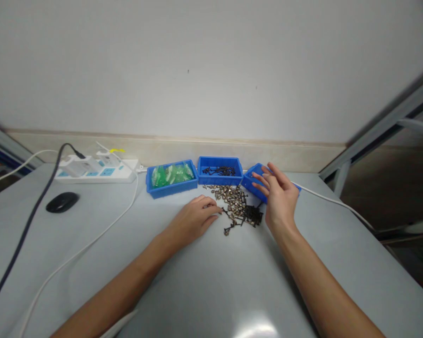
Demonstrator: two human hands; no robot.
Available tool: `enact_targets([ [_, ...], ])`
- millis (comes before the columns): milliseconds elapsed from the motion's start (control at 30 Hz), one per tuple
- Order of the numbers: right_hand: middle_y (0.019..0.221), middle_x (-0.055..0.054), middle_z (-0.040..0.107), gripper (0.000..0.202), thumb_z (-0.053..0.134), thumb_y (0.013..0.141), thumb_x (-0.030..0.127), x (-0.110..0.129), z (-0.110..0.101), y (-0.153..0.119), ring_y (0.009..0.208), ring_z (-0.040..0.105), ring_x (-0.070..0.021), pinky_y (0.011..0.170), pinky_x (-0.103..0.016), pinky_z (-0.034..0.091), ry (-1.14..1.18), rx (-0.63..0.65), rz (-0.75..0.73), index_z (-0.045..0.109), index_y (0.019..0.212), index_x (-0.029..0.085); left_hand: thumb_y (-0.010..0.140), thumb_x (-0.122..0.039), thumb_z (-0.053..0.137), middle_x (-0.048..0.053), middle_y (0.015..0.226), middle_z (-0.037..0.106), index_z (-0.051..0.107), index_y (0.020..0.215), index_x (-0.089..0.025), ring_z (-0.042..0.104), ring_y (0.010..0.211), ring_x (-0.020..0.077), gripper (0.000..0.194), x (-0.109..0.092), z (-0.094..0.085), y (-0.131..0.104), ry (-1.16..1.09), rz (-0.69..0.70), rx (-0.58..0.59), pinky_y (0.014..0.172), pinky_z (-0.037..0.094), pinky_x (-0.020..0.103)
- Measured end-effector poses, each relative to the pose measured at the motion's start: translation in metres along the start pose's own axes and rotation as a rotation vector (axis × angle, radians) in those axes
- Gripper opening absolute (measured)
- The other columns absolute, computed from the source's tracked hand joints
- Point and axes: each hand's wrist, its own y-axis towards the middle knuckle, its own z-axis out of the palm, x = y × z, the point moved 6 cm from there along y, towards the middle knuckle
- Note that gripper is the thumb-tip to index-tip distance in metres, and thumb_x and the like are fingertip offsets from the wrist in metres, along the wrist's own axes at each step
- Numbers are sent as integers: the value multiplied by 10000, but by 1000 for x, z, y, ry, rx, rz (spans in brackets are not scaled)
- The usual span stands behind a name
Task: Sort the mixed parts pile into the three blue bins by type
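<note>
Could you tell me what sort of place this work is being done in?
Probably a small-parts sorting bench in a workshop: three blue bins stand along a plain wall, a pile of loose screws lies on the grey table, and a power strip sits nearby.

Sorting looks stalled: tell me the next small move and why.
Probably pinch one screw from the loose pile with the left hand, whose fingertips already rest at its edge. The right hand hovers open before the right bin, holding nothing.
</note>
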Motion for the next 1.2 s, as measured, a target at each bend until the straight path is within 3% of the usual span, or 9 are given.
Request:
enact_targets([
  [133,1233,-118,690,414,681,782,293,-1,7,-2,933,745,-235,712,-323,623,-61,118,-16,675,1184,193,977,-162,509,83,994,656,654,981,-157,590,974,218,145,3,4,2,15,-79,32,882,506,362],
  [267,1091,-122,744,391,696,785,358,-5,17,-9,818,744,-207,679,-312,596,-90,235,18,691,1125,165,963,-157,524,81,966,648,610,914,-151,583,941,222,99,8,5,3,20,-142,59,857,502,363],
  [500,818,-81,759,299,698,762,384,-11,33,-17,668,700,-172,642,-298,547,-256,544,36,729,947,150,975,-202,531,79,995,652,608,1019,-156,575,971,233,100,8,2,1,14,-122,24,888,491,389],
  [567,806,-78,758,298,696,762,391,-12,34,-18,654,694,-173,633,-298,541,-268,562,32,733,944,157,968,-211,549,84,1023,647,614,1047,-161,568,988,238,114,6,2,1,24,-114,42,888,489,388],
  [733,779,-70,757,239,701,751,362,-18,37,-22,634,684,-168,608,-286,531,-301,623,67,742,891,173,967,-175,521,80,964,630,620,907,-155,561,942,230,118,5,4,2,44,-151,88,855,491,371],
  [967,779,-57,749,236,687,769,340,-20,37,-22,633,675,-156,608,-276,532,-311,651,79,745,925,172,983,-269,538,90,1080,624,620,1157,-187,543,1020,237,209,-10,3,0,-26,-6,72,915,477,379],
  [1200,770,-55,749,217,690,753,328,-18,37,-22,611,660,-152,600,-282,526,-312,633,73,744,900,178,993,-197,482,87,965,640,651,961,-149,550,920,219,178,-12,9,3,17,9,81,846,493,353],
])
